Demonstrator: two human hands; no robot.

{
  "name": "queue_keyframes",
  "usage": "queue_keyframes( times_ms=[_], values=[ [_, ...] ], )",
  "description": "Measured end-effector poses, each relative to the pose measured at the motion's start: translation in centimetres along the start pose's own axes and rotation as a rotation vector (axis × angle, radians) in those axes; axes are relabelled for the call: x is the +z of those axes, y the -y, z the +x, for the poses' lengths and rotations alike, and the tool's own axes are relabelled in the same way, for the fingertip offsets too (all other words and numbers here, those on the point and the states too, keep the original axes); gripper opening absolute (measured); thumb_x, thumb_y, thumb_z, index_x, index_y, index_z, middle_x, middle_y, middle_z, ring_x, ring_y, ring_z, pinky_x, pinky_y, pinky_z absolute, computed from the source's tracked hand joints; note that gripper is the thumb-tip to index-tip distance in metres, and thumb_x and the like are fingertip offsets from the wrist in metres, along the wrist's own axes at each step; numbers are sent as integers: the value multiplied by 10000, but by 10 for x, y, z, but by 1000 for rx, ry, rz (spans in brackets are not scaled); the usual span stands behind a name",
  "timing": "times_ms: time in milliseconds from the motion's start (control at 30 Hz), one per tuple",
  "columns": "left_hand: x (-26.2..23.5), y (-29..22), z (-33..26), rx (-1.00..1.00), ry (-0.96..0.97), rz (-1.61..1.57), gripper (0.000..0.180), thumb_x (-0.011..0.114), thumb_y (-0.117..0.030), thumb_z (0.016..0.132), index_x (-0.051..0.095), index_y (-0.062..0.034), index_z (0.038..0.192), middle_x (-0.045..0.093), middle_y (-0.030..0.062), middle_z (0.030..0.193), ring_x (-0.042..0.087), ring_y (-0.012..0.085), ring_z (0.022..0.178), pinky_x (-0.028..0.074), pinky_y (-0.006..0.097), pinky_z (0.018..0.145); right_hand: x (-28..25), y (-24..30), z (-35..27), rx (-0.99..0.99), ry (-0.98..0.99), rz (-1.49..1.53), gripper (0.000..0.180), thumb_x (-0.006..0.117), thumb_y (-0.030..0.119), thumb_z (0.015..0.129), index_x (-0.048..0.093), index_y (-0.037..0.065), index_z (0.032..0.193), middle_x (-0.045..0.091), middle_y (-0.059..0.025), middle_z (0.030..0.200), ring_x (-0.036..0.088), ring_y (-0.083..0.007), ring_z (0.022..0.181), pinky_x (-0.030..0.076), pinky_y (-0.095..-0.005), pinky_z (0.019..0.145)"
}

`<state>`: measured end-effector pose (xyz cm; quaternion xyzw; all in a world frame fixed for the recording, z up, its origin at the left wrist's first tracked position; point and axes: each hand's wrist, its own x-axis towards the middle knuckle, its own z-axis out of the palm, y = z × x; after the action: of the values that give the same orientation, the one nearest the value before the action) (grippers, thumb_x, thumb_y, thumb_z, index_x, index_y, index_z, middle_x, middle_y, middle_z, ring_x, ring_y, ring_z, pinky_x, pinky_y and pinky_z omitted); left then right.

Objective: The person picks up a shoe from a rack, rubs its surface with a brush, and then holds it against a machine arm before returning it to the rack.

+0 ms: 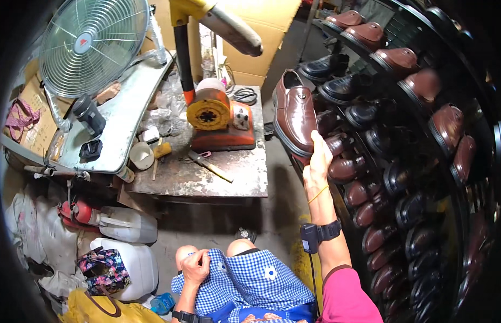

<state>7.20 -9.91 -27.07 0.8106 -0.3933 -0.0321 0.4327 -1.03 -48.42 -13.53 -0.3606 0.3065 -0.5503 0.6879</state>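
A glossy brown leather loafer (pixel 296 113) with a small metal ornament is held up right of the workbench, its toe toward me. My right hand (pixel 319 156) grips it by the toe end, thumb on the upper; the other fingers are hidden beneath the sole. My left hand (pixel 196 267) rests closed on my lap at the knee, with nothing visible in it. Under it lies a blue-and-white checked apron (pixel 272 277). A grinder-like machine (pixel 221 121) with a yellow round housing and orange base stands on the worn bench (pixel 245 180), left of the shoe.
A rack of brown and black shoes (pixel 393 177) fills the right side. On the bench lie a knife-like tool (pixel 211 167) and a white cup (pixel 141 155). A large fan (pixel 91 46) stands over a pale side table (pixel 113 134). White jugs (pixel 129 223) and bags sit at lower left.
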Motion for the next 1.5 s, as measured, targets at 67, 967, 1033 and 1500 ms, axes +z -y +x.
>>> queue_keyframes(
  times_ms=[67,967,1033,1500],
  values=[
    [3,1,2,-2,-35,-30,79,607,-83,759,664,-29,747,596,118,563,578,225,474,452,313,471,25,-6,15,-20,10,1,142,594,154,859,617,25,915,626,-46,876,609,-143,740,528,-276,637],
    [8,-8,23,68,22,-58,59,610,-64,728,660,-32,731,644,94,638,606,214,504,481,301,486,147,-17,91,37,-55,20,340,662,272,787,583,-30,922,612,-159,896,640,-279,692,577,-416,541],
    [5,-5,19,61,12,-51,61,611,-66,729,660,-31,731,646,96,642,610,219,510,483,302,488,149,-24,91,112,-33,111,396,667,270,783,555,-36,1007,603,-171,935,639,-296,730,581,-439,574],
    [-4,-3,13,16,7,-12,63,612,-83,734,658,-40,726,639,95,629,602,224,500,479,305,483,107,-25,50,116,-108,-2,383,676,214,786,553,-43,1042,608,-140,962,635,-260,794,582,-402,622]
  ],
)
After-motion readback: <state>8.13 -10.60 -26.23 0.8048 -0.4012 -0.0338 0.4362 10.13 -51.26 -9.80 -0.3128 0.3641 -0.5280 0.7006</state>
